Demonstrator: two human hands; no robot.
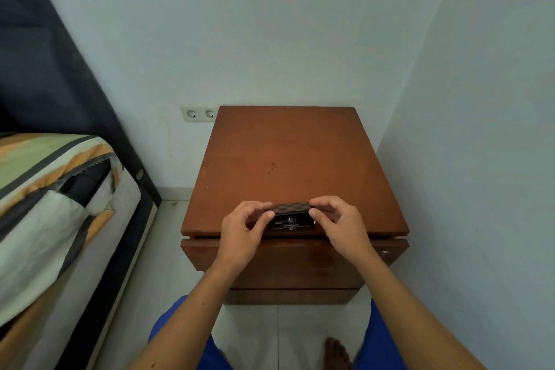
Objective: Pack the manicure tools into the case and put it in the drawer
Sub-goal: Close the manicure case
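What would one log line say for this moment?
left hand + right hand: holding case | case: half-open on nightstand | drawers: closed

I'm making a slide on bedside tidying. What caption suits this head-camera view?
Both hands, left and right, grip a checkered manicure case, partly open, on a wooden nightstand.

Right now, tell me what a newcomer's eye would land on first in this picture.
First, the two hands at the front edge of the brown wooden nightstand: the left hand and right hand grip the ends of a small checkered case, its lid partly raised over metal tools. Next, the striped bedding at far left, and the double wall socket just behind the nightstand's back left corner.
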